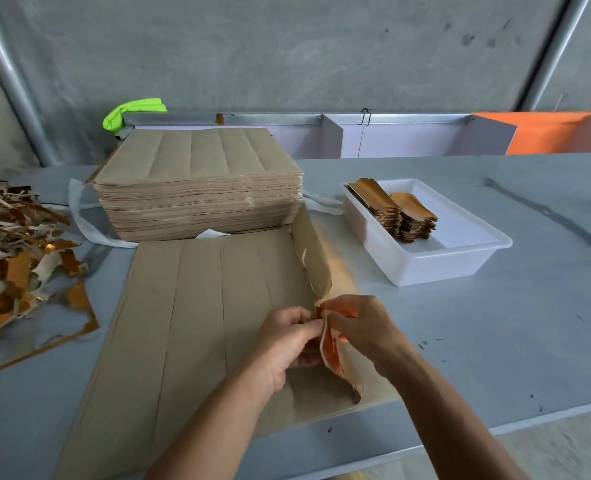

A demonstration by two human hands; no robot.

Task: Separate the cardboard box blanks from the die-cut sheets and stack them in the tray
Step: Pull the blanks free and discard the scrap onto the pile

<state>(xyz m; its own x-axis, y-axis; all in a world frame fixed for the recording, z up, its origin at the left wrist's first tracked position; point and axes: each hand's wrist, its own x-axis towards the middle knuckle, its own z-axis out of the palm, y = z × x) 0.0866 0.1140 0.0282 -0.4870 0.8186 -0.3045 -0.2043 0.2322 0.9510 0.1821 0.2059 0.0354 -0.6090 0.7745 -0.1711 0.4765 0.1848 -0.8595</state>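
Fingers of the left hand (288, 341) and right hand (363, 327) are curled round the near end of a raised strip (316, 261), pinched between them. Its long axis runs near to far along the right edge of the flat die-cut sheet (190, 323). Stacked blanks (396, 211) are held in the white tray (460, 251) at far right.

Brown die-cut sheet (190, 306) flat, right strip (313, 254) lifted; blanks (394, 211) stacked in white tray (453, 261).
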